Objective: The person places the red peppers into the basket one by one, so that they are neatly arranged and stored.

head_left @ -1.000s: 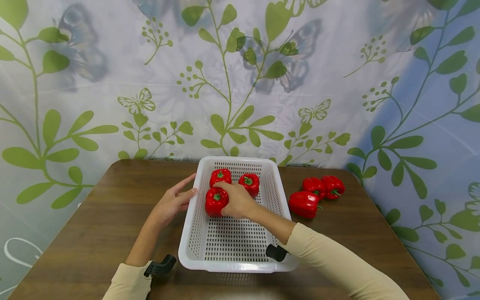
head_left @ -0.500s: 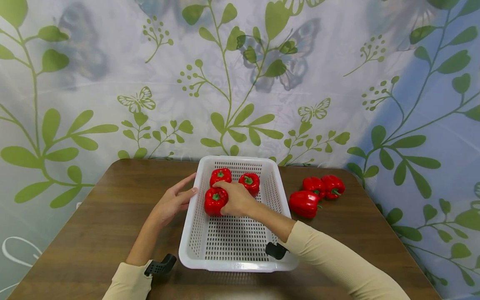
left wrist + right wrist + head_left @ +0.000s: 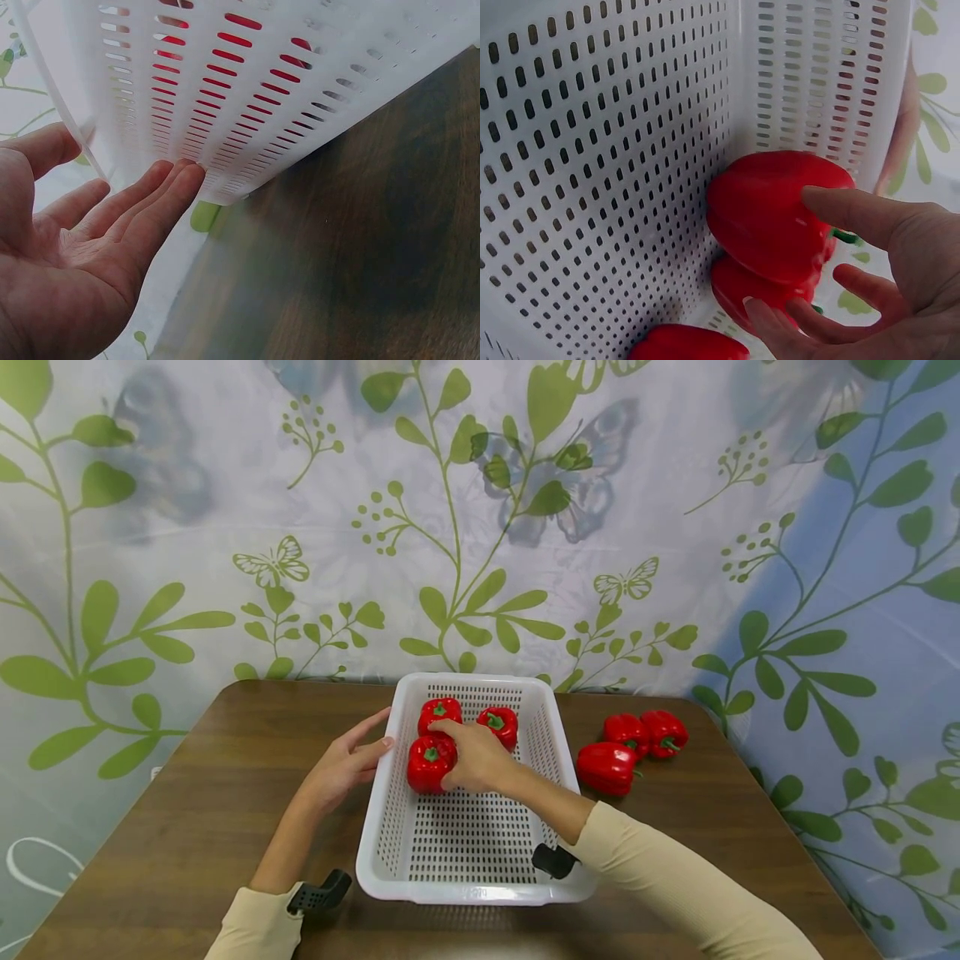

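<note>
A white slotted plastic basket point(image 3: 480, 892) stands on the table with three red bell peppers inside. My right hand point(image 3: 478, 762) reaches into it and holds the front-left bell pepper point(image 3: 427, 770), thumb on one side and fingers on the other. In the right wrist view the thumb presses that pepper's side, and the fingertips point(image 3: 759, 309) overlap the pepper behind it. Behind sit a second bell pepper point(image 3: 441, 708) at the back left and a third bell pepper point(image 3: 504, 723) to its right. My left hand point(image 3: 341, 768) rests fairly straight fingers against the basket's left wall, fingertips near the rim.
Three more red bell peppers lie together on the table point(image 3: 225, 793) right of the basket: one in front point(image 3: 604, 768), one behind it point(image 3: 624, 732) and one farther right point(image 3: 663, 733). A patterned cloth point(image 3: 480, 510) hangs along the table's back edge.
</note>
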### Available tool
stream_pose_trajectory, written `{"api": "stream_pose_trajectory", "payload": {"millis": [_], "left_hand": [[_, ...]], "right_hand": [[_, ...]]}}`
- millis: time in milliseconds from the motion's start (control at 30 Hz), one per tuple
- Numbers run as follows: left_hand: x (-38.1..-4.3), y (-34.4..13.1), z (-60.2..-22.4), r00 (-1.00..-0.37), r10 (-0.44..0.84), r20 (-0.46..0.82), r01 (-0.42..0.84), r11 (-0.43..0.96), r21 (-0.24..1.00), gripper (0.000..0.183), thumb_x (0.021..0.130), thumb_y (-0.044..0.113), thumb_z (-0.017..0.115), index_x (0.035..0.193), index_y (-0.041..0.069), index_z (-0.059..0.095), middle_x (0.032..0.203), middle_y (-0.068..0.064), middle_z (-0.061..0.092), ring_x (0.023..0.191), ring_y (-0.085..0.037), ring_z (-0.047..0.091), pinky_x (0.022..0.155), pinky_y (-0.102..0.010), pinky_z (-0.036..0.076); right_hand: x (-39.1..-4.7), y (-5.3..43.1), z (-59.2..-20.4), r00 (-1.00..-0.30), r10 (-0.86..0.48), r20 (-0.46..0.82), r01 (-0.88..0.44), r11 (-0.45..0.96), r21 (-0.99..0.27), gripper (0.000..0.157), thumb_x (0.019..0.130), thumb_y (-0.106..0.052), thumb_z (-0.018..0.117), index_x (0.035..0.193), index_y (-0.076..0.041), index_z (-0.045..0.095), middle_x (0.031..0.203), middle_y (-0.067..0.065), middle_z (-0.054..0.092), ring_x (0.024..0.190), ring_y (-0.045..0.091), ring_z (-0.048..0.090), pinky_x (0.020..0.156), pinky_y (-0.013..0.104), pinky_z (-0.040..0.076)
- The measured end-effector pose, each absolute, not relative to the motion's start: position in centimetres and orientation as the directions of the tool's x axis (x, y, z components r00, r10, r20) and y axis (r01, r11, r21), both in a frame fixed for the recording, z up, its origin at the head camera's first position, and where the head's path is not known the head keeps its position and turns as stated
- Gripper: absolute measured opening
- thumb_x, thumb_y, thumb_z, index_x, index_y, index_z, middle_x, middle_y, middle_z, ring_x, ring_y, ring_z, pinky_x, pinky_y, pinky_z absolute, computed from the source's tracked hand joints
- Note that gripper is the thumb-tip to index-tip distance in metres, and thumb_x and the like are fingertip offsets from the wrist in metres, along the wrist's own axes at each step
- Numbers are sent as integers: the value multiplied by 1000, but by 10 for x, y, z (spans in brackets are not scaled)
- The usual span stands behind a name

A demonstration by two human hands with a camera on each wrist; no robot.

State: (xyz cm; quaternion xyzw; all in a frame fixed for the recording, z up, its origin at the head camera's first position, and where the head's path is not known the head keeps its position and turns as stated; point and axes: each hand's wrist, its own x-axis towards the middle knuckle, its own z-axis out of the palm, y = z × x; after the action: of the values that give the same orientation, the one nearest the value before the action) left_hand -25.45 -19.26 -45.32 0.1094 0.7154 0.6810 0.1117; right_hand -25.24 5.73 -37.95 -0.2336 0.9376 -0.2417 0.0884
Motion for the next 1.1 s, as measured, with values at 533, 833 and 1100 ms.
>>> {"api": "stream_pose_trajectory", "payload": {"millis": [533,833,1100], "left_hand": [[-253,-192,-451,-955,293,-31,-8,78,997,63,104,35,58,160,29,31,148,-24,52,123,-40,64,98,-55,55],[-254,-193,-453,-954,300,-28,-9,65,998,62,104,34,58,160,29,32,148,-24,53,123,-40,64,97,-54,55],[-254,-193,-453,-955,296,-29,-10,65,998,62,104,33,59,160,29,32,147,-24,54,122,-40,65,97,-54,56]], "right_hand": [[-253,104,-352,-899,-435,43,-377,723,-578,82,79,-20,86,151,-13,47,147,13,55,132,35,53,103,54,52],[-249,140,-342,-946,-316,69,-300,777,-553,78,81,-31,84,150,-19,49,137,14,62,121,36,59,88,51,59],[-251,176,-336,-968,-236,88,-244,792,-559,76,84,-32,82,150,-17,48,134,22,62,120,41,61,89,53,59]]}}
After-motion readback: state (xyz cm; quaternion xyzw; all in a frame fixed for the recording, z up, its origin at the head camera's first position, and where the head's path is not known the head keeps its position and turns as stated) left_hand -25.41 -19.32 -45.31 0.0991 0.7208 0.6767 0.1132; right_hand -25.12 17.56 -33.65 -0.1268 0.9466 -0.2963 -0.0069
